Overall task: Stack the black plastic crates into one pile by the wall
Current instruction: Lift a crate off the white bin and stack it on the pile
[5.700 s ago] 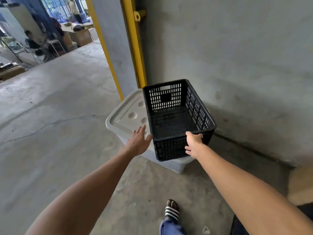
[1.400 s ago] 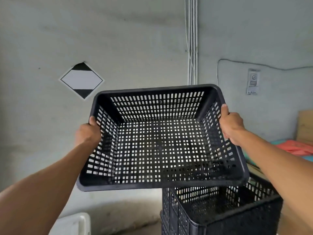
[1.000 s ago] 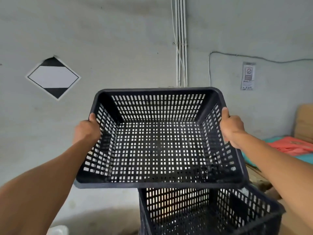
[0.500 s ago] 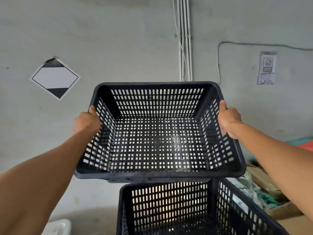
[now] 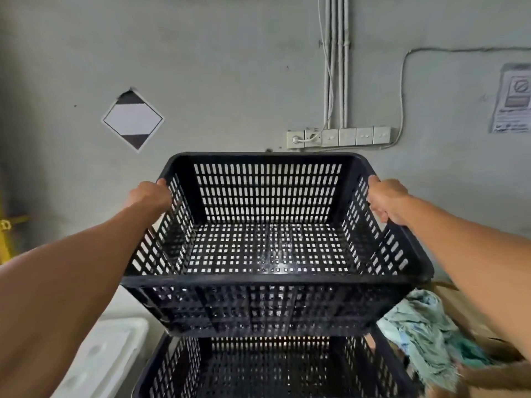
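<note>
A black slotted plastic crate [image 5: 270, 248] hangs level in the air in front of the grey wall. My left hand [image 5: 149, 195] grips its left rim and my right hand [image 5: 386, 199] grips its right rim. Directly below it stands another black crate [image 5: 273, 369], open side up, with a small gap between the two. The lower crate's base is out of frame, so I cannot tell how many crates lie under it.
A white plastic bin lid [image 5: 100, 357] lies at the lower left. Crumpled teal cloth [image 5: 425, 337] sits on a cardboard box at the lower right. The grey wall [image 5: 230, 67] carries a diamond sign [image 5: 132, 119], sockets [image 5: 339, 137] and conduit pipes.
The held crate has come down and levelled over the lower crate, and my view has tipped downward. Both hands keep their grip on the rims.
</note>
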{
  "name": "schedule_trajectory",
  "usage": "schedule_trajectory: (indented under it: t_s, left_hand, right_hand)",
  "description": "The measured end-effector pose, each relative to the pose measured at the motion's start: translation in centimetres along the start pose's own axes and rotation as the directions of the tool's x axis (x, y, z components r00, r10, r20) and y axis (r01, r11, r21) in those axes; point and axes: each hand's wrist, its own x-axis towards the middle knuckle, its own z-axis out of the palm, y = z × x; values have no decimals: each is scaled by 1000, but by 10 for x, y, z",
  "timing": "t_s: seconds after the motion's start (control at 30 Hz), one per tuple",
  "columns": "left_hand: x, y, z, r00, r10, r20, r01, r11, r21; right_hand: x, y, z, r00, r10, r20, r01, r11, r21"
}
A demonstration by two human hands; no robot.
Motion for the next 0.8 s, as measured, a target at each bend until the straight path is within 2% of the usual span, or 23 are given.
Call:
schedule_trajectory:
  t_s: [0.17,0.3,0.43,0.53,0.63,0.8]
  left_hand:
    - [-11,4,-9,984,42,174,-67,988,140]
    - [-18,4,-2,934,59,351,-143,965,218]
    - [-19,-4,3,924,79,375,-213,919,331]
    - [-13,-10,3,933,115,342,-263,865,427]
    - [-9,-8,3,919,121,375,-287,858,427]
    - [-3,-6,5,871,19,490,-251,876,412]
  right_hand:
    - [12,1,-1,979,5,205,3,999,-40]
    - [11,11,9,932,123,342,-51,976,-211]
    - [10,14,11,937,47,347,59,955,-289]
    - [15,12,11,940,37,340,61,960,-273]
    - [19,9,14,940,36,340,85,938,-335]
    - [31,5,14,942,65,329,87,900,-427]
